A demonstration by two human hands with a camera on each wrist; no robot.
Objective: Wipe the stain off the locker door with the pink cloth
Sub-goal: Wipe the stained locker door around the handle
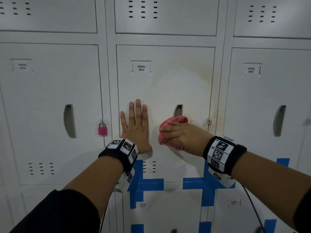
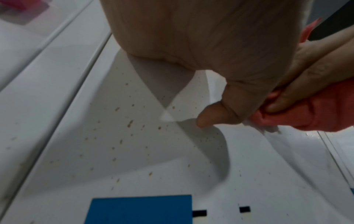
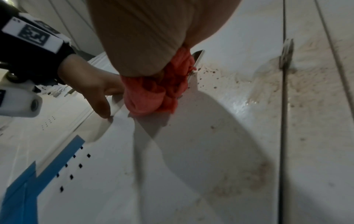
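Observation:
The white locker door (image 1: 168, 88) labelled 0014 carries a brownish stain (image 1: 204, 91) along its upper and right side, with specks near the handle recess (image 1: 178, 110). My right hand (image 1: 178, 133) grips the bunched pink cloth (image 1: 180, 119) and presses it on the door just below the recess. The right wrist view shows the cloth (image 3: 153, 94) under my palm, with brown smears (image 3: 254, 178) on the door. My left hand (image 1: 136, 121) lies flat on the door, fingers straight, left of the cloth. Small brown specks (image 2: 130, 122) dot the door in the left wrist view.
A pink padlock (image 1: 102, 129) hangs on the left neighbouring locker (image 1: 42, 98). Blue tape strips (image 1: 148, 184) cross the frame below door 0014. A hasp (image 1: 209, 121) sits at the door's right edge. More lockers stand above, below and to the right (image 1: 269, 98).

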